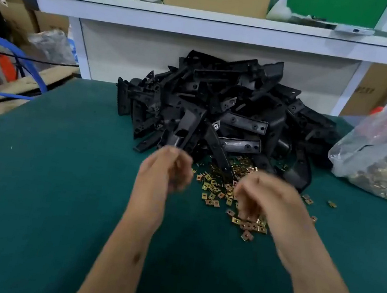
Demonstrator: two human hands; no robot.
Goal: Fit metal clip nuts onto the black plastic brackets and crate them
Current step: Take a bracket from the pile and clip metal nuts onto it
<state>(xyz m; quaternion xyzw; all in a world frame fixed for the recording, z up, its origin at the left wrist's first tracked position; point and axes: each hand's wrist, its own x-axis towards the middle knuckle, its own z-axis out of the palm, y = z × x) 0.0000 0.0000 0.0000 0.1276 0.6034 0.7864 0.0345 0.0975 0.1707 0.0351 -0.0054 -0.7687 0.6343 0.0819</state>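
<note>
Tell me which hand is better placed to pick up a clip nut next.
The right hand: it hovers directly over the scattered brass-coloured metal clip nuts. The left hand sits nearer the pile of black plastic brackets.

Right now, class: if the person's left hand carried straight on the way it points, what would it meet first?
Probably the heap of black plastic brackets: the left hand points up-table at its near edge. Motion blur and a single view leave the depth uncertain.

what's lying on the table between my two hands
In the head view, loose brass-coloured clip nuts lie scattered on the green table between the left hand and right hand.
</note>
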